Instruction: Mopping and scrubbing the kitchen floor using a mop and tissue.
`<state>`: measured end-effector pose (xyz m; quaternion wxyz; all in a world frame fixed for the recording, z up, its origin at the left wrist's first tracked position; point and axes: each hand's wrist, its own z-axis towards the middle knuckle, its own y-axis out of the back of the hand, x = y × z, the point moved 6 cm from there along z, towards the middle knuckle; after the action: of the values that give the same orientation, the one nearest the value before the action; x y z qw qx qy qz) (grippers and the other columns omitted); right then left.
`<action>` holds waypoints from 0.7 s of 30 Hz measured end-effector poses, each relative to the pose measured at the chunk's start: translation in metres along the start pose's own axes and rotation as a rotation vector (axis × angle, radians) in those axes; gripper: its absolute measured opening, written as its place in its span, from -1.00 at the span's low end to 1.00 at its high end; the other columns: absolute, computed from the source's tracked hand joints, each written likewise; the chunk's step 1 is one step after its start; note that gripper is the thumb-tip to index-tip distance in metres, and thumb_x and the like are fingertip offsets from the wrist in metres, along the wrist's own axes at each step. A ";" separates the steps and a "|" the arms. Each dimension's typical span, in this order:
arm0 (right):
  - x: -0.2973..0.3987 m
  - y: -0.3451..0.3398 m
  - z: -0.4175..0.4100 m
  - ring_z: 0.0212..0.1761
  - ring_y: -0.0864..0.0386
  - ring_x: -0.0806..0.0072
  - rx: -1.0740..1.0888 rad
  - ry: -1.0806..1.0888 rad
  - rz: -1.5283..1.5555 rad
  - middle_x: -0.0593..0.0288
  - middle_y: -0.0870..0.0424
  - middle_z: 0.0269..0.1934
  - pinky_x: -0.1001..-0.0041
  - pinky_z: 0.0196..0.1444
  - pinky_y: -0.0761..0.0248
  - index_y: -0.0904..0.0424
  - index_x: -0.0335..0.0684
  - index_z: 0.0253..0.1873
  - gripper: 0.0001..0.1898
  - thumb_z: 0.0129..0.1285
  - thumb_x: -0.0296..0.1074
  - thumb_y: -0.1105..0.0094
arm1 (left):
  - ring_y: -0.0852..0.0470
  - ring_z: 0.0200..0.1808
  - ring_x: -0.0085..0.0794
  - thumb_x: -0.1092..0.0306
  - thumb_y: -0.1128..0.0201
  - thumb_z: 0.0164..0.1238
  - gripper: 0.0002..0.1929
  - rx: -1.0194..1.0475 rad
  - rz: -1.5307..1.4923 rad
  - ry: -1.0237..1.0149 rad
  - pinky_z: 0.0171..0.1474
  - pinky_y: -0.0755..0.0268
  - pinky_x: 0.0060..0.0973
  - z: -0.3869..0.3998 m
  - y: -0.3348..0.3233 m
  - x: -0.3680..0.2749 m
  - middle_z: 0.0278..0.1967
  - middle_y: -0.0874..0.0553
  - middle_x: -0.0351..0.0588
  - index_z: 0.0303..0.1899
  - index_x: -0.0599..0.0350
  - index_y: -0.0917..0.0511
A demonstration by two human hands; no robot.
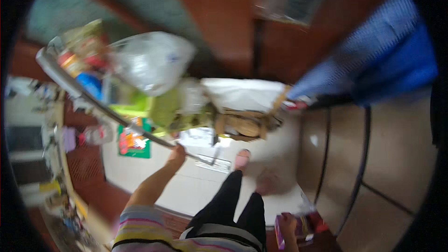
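My left hand [177, 154] is closed around a long metal pole [115, 114], which runs from the upper left down towards the floor. A thin end of the pole lies over a white rectangular grate or panel [214, 163] on the floor. At the lower right, my right hand [287, 224] is at a purple box [280, 232]; its fingers are blurred, and whether they grip the box I cannot tell. My feet, in pink footwear [242, 159], stand on the pale floor.
A full white plastic bag [154, 61], a lime-green container [133, 106] and an open cardboard box [241, 126] stand ahead. A green packet [134, 138] lies on the left. Blue fabric [392, 49] hangs at the right. Cluttered counters [75, 196] line the left side.
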<state>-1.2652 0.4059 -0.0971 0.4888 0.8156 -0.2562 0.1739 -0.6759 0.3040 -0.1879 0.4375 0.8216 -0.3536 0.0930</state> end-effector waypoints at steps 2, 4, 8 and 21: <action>-0.017 -0.012 -0.018 -0.32 -0.63 0.10 0.028 -0.197 -0.028 -0.04 -0.65 -0.37 0.23 -0.24 -0.48 -0.65 -0.24 -0.27 -0.83 0.06 -0.39 -0.09 | -0.50 -0.08 -0.18 0.30 -0.04 0.20 -0.74 -0.125 0.246 -0.149 0.01 -0.23 -0.18 0.011 0.066 0.000 -0.22 -0.60 0.04 -0.18 0.15 -0.61; -0.024 -0.028 -0.032 -0.34 -0.63 0.11 0.045 -0.203 0.005 -0.03 -0.65 -0.39 0.24 -0.25 -0.49 -0.65 -0.22 -0.24 -0.82 0.07 -0.38 -0.09 | -0.48 -0.01 -0.15 0.29 -0.02 0.24 -0.72 -0.028 0.235 -0.136 0.06 -0.18 -0.14 0.021 0.053 0.009 -0.15 -0.60 0.04 -0.11 0.10 -0.60; -0.044 -0.059 -0.075 -0.33 -0.64 0.10 0.109 -0.368 0.075 -0.03 -0.66 -0.39 0.24 -0.26 -0.49 -0.64 -0.23 -0.21 -0.79 0.10 -0.31 -0.11 | -0.48 0.02 -0.21 0.28 -0.03 0.25 -0.71 0.155 0.111 -0.070 0.09 -0.16 -0.10 0.030 0.042 0.003 -0.09 -0.58 -0.01 -0.05 0.10 -0.56; -0.005 -0.086 -0.097 -0.24 -0.62 0.03 0.211 -0.419 0.252 -0.13 -0.64 -0.32 0.20 -0.17 -0.46 -0.59 -0.32 -0.13 -0.69 0.13 -0.21 -0.13 | -0.54 0.04 -0.24 0.30 -0.08 0.25 -0.76 0.361 0.098 0.046 0.18 -0.08 0.00 0.009 0.013 0.022 -0.12 -0.64 -0.09 -0.10 0.03 -0.61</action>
<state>-1.2219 0.5270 -0.1162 0.3120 0.8419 -0.4318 0.0862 -0.6696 0.2812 -0.1744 0.2858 0.8663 -0.3605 0.1947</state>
